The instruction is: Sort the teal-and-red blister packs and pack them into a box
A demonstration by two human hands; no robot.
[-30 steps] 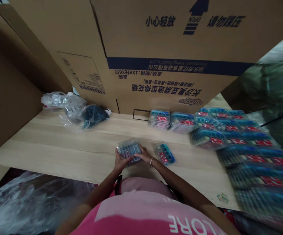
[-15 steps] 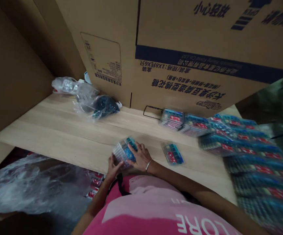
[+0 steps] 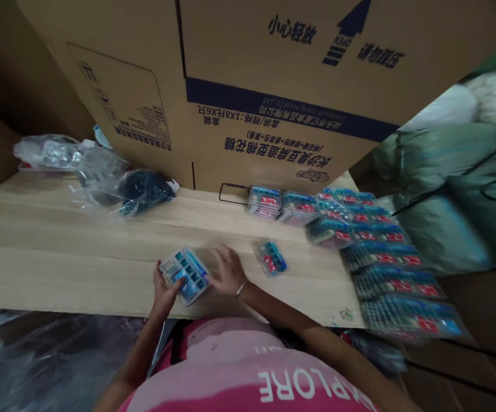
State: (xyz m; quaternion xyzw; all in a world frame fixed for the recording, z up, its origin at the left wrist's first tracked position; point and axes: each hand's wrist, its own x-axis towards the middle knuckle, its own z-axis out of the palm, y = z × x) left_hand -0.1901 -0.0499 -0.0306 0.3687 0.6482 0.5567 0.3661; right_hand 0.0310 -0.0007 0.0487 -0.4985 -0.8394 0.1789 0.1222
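- We saw the left grip (image 3: 167, 292) closed around the lower edge of a clear plastic pack (image 3: 183, 274) with blue compartments, held over the counter (image 3: 37, 229) in front of the person's pink T-shirt (image 3: 231, 377)
- We saw the right grip (image 3: 228, 272) open, its fingers spread and blurred, just beside that pack; we could not tell whether they touched it
- A second pack (image 3: 270, 258) lay on the counter, right of the hands
- Rows of stacked packs (image 3: 381, 260) filled the counter's right end, below a large cardboard carton (image 3: 274, 97)
- Plastic bags (image 3: 102, 177) lay further left against the carton
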